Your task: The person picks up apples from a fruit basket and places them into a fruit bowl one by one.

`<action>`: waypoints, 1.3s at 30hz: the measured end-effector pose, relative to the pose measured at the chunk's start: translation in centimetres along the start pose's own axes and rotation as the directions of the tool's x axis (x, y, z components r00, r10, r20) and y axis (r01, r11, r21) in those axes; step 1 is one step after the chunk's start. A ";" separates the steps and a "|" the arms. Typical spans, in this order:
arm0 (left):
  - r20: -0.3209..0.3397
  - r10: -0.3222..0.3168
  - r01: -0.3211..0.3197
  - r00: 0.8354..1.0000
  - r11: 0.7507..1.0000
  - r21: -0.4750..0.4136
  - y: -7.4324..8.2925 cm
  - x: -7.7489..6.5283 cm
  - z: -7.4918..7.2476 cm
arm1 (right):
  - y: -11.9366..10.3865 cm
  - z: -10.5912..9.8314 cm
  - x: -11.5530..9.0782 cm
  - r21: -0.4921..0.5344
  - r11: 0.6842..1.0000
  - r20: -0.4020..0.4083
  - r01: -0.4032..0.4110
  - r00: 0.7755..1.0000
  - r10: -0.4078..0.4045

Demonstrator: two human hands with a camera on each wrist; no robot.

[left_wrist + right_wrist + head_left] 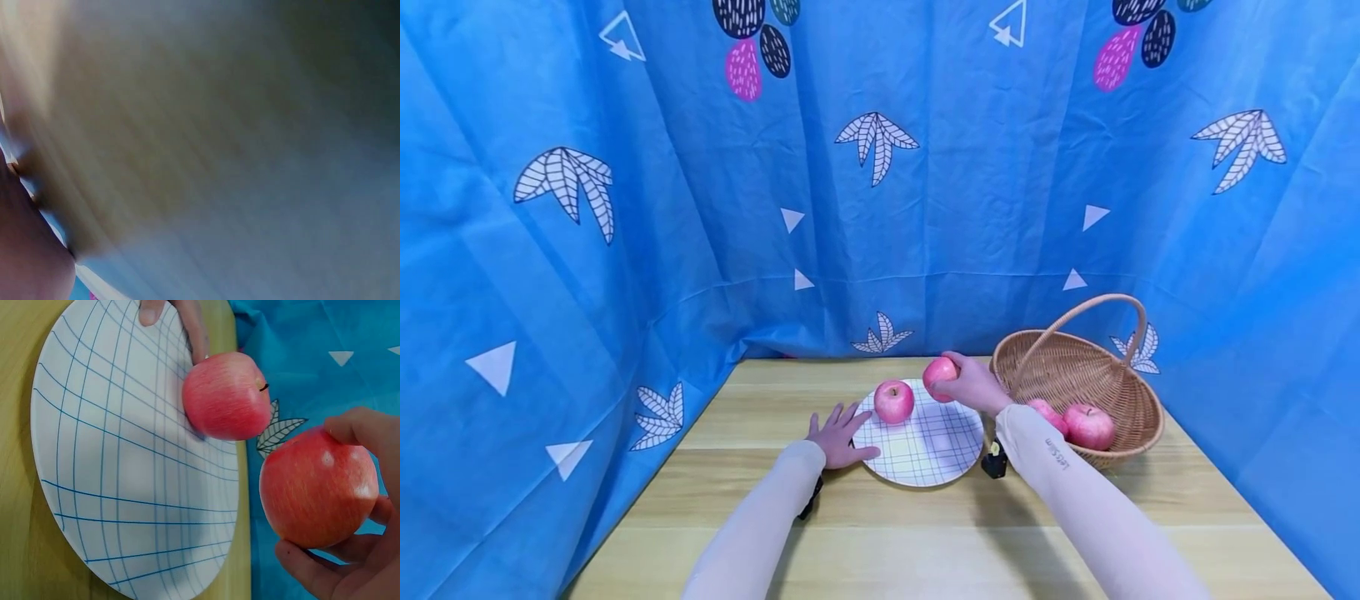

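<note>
My right hand grips a red apple above the far right part of a round white plate with a blue grid pattern. Thumb and fingers curl round the fruit's side in the right wrist view. Another apple rests on the plate's far left part, its stem showing. At the plate's left rim lies my left hand, fingers spread, thumb and a finger reaching over the edge. The left wrist view is mostly blurred tabletop with a bit of skin.
A wicker basket with a tall handle leans open at the right, beside the right forearm. Inside it are apples, partly hidden by the sleeve. Blue patterned curtain hangs behind and along both sides of the wooden table.
</note>
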State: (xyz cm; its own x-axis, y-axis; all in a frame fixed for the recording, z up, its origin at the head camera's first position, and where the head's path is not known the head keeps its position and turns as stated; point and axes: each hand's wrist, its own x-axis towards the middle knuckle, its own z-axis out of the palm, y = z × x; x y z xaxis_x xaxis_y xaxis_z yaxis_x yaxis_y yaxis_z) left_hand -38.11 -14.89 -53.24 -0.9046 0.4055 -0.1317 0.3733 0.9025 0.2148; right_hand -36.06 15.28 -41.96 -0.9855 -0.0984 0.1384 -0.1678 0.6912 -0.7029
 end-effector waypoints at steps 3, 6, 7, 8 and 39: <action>-0.004 0.004 -0.004 1.000 1.000 -0.013 0.2 -0.1 -0.2 | 0.1 0.3 0.1 -0.013 1.000 -0.003 -0.012 1.000 0.012; -0.001 0.003 -0.003 1.000 1.000 -0.008 0.2 0.0 -0.3 | 0.3 0.7 0.3 -0.018 1.000 0.003 -0.024 1.000 0.024; -0.006 0.005 -0.005 1.000 1.000 -0.006 0.1 0.0 -0.3 | 0.4 0.8 0.4 -0.018 1.000 0.008 -0.026 1.000 0.026; -0.006 0.004 -0.004 1.000 1.000 -0.004 0.1 0.0 -0.3 | 0.5 1.0 0.6 -0.013 0.999 0.011 -0.031 0.999 0.032; 0.024 -0.028 0.028 0.999 1.000 0.007 0.2 0.0 0.0 | 3.2 3.8 1.7 -0.296 0.955 0.029 -0.009 0.999 0.019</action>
State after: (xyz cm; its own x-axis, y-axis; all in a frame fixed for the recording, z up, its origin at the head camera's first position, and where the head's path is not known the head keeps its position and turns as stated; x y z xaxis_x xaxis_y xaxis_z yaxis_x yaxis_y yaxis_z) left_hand -38.01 -14.72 -53.16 -0.9093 0.3836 -0.1611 0.3496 0.9144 0.2041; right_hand -38.41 14.55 -46.59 -0.9888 -0.1066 0.1048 -0.1436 0.8729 -0.4664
